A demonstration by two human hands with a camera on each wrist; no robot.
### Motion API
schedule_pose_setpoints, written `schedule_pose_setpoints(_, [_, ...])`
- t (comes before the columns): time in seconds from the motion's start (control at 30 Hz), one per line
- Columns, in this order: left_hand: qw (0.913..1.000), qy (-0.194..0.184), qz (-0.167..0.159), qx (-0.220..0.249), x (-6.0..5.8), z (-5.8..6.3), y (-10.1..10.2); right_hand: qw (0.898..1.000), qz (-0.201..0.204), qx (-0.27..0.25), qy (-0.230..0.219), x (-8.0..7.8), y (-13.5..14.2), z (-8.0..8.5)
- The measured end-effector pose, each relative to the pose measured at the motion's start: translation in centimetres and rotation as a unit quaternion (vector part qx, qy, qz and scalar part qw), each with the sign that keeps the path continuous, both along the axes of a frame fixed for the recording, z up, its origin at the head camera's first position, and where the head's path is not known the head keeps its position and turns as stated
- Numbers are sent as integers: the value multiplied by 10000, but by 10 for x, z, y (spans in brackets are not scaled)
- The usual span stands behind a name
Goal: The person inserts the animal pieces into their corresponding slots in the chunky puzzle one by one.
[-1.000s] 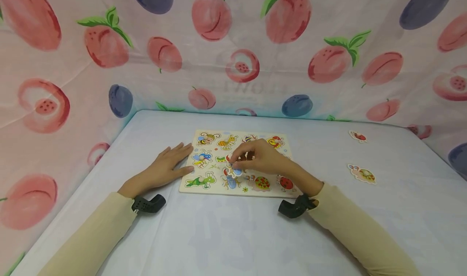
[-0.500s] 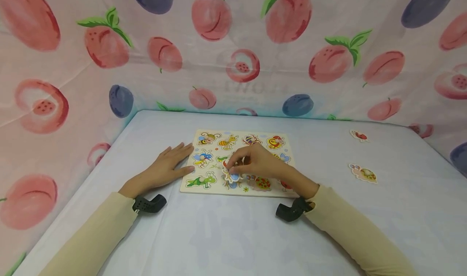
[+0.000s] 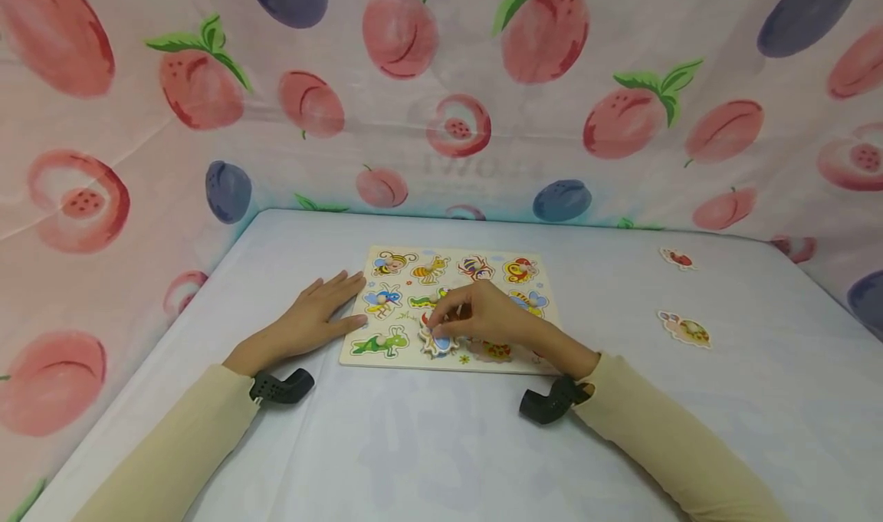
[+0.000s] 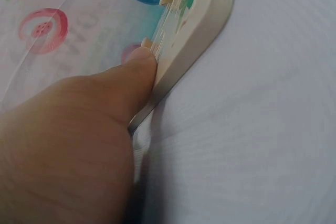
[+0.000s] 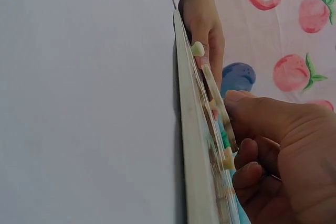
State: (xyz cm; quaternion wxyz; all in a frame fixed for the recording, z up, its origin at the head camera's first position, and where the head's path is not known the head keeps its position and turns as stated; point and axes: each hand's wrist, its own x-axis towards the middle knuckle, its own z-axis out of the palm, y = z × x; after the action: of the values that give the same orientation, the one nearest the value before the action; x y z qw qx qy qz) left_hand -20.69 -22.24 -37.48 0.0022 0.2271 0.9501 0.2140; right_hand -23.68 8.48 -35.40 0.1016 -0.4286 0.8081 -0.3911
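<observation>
A wooden peg puzzle board (image 3: 407,359) printed with insects lies on the table, most of its places filled with knobbed pieces. My right hand (image 3: 486,315) pinches a blue beetle puzzle piece (image 3: 440,344) between thumb and fingers, over the beetle picture in the front row. In the right wrist view that beetle piece (image 5: 223,111) tilts slightly above the board's face; its knob is hidden by the fingers. My left hand (image 3: 310,323) lies flat, fingers spread, with fingertips and thumb at the board's left edge. The thumb (image 4: 139,64) touches that edge in the left wrist view.
To the right of the board lie two loose pieces: a small red insect piece (image 3: 678,258) farther back and a snail piece (image 3: 684,329) nearer. A fruit-print cloth (image 3: 386,123) hangs behind and beside the white-covered table (image 3: 414,445).
My right hand has moved slightly down and toward me with the beetle piece, lowering it onto the beetle picture. The left hand stays in place.
</observation>
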Motion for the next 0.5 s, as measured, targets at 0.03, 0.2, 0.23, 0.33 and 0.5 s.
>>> schedule_pose_setpoints(0.03, [10000, -1, -2, -3, 0, 0, 0, 10000, 30, -17, -12, 0, 0, 0])
schedule_pose_setpoints(0.2, [10000, 26, 1, -35, -1, 0, 1, 10000, 8, -7, -65, 1, 0, -2])
schedule_pose_setpoints(0.23, [10000, 32, 0, -32, -1, 0, 1, 10000, -3, -3, -79, 1, -1, -2])
schedule_pose_setpoints(0.33, [10000, 48, -6, -30, -1, 0, 1, 9999, -24, -15, -119, 3, -2, -2])
schedule_pose_setpoints(0.5, [10000, 59, -22, -36, -1, 0, 0, 9999, -32, -38, -136, 3, -4, -3])
